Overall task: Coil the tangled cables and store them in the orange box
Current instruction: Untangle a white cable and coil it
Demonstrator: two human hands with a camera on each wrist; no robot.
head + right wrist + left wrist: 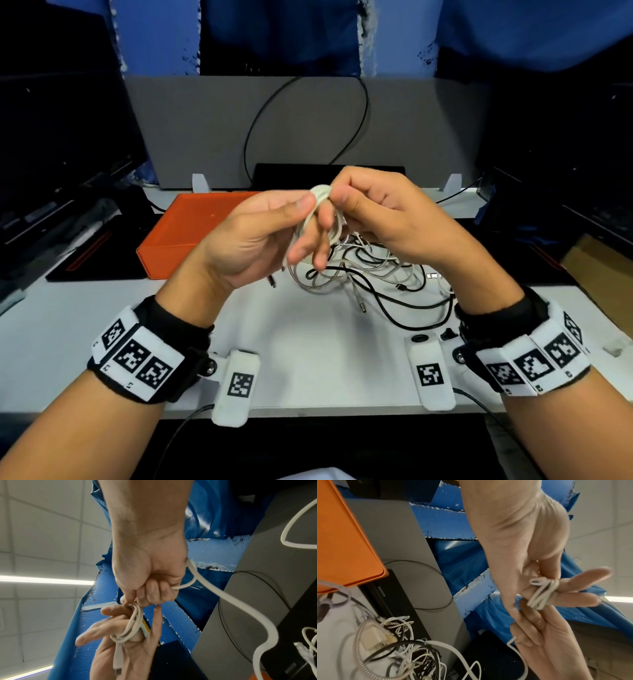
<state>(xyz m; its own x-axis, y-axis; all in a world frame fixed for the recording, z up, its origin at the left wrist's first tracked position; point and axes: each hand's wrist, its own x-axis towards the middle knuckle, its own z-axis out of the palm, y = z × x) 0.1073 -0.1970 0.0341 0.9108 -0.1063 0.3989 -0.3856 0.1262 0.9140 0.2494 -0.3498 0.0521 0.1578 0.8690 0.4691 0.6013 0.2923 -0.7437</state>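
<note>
I note a grey partition (308,130) at the worktop's (325,359) far edge, dark monitors (61,137) left and right.

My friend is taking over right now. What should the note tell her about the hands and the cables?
Left hand: white cable looped round its fingers, thumb pinching the loops.
Right hand: grips the same cable's loose end, mid-wrap.
Tangle: on the table under the hands, black, white and braided cables.
Orange box: behind and to the left; no cables seen in it.
Left: finish this coil, box it, then the rest.
</note>
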